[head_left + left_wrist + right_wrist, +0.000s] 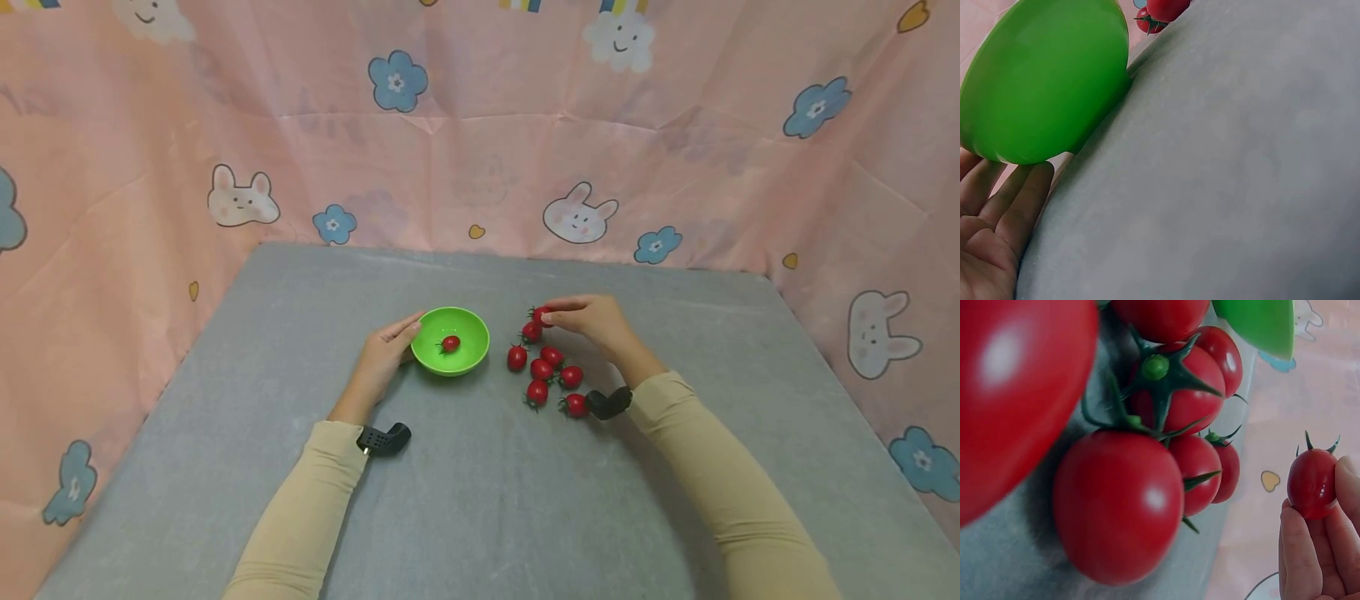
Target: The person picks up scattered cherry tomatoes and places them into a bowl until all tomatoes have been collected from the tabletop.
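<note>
My right hand (596, 323) pinches a small red cherry tomato (1312, 483) between thumb and fingertips, its green sepals pointing up in the right wrist view. This hand is at the far end of a loose group of cherry tomatoes (542, 369) lying on the grey table. My left hand (381, 360) rests against the left side of a bright green bowl (471, 358). Its fingers look fairly straight in the left wrist view, fingertips touching the outside of the bowl (1047, 81). Inside the bowl lies one cherry tomato (450, 343).
A grey cloth-like surface covers the table (465, 500). Pink curtain (465, 150) printed with rabbits, clouds and blue flowers hangs behind and at both sides. Each wrist carries a black strap-on camera; one loose tomato (575, 406) lies right by the right-hand camera (609, 403).
</note>
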Motion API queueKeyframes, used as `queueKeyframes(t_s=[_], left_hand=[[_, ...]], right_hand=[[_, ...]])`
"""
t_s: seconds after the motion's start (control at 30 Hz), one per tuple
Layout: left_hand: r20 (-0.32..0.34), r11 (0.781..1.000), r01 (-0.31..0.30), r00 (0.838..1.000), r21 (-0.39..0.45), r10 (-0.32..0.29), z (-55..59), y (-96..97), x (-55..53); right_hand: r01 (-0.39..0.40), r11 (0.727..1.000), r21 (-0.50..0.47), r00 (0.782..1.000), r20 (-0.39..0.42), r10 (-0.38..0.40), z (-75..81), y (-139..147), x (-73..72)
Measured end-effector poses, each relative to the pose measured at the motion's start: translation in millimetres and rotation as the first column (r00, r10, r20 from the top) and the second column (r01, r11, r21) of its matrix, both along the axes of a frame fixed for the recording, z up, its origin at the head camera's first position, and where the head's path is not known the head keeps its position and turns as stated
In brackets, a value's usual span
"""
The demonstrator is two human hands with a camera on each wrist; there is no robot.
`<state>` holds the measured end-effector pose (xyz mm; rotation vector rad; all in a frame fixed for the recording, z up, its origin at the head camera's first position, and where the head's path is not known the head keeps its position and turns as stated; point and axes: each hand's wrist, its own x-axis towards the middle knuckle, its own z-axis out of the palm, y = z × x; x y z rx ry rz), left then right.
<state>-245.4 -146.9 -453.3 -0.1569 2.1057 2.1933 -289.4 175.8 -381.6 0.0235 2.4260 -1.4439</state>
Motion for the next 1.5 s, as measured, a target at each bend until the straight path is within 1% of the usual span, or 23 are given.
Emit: queueKeyframes(t_s=[0.23, 0.5, 0.77, 0.97, 1.07, 1.27, 1.4, 1.5], left_hand=[[-0.009, 1.000, 0.015, 1.000, -0.005, -0.015, -0.2, -0.6, 0.3], [-0.004, 1.000, 0.012, 1.000, -0.004, -0.012, -0.5, -0.5, -0.6], [-0.012, 1.000, 0.020, 1.000, -0.024, -0.021, -0.1, -1.3, 0.7], [-0.021, 1.000, 0.005, 1.000, -0.010, -0.005, -1.2, -0.3, 0.4], [-0.026, 1.000, -0.004, 1.000, -0.001, 0.004, -0.6, 0.3, 1.1], [-0.020, 1.000, -0.003, 1.000, -0.014, 0.002, 0.6, -0.2, 2.3], [-0.014, 1.000, -0.003, 1.000, -0.029, 0.003, 0.0, -0.6, 1.3], [-0.009, 1.000, -0.001, 1.000, -0.022, 0.001, 0.0, -0.7, 0.5]], right_hand=[[-0.013, 1.000, -0.012, 1.000, 0.000, 0.013, 4.6, -6.6, 0.1], [-0.006, 1.000, -0.017, 1.000, 0.012, 0.006, 10.1, -15.7, 0.3], [-0.011, 0.999, -0.037, 1.000, -0.003, 0.011, 13.8, -25.5, 0.6], [-0.029, 0.997, -0.068, 1.000, -0.011, 0.028, 15.7, -32.3, 0.5], [-0.034, 0.998, -0.060, 0.999, -0.015, 0.033, 17.5, -36.2, 0.9], [-0.051, 0.999, -0.013, 0.999, -0.004, 0.051, 19.7, -44.5, 0.4], [-0.053, 0.999, 0.007, 0.999, -0.008, 0.053, 20.4, -49.9, -0.4], [-0.053, 0.998, 0.020, 0.999, -0.010, 0.053, 21.2, -54.4, -0.5]])
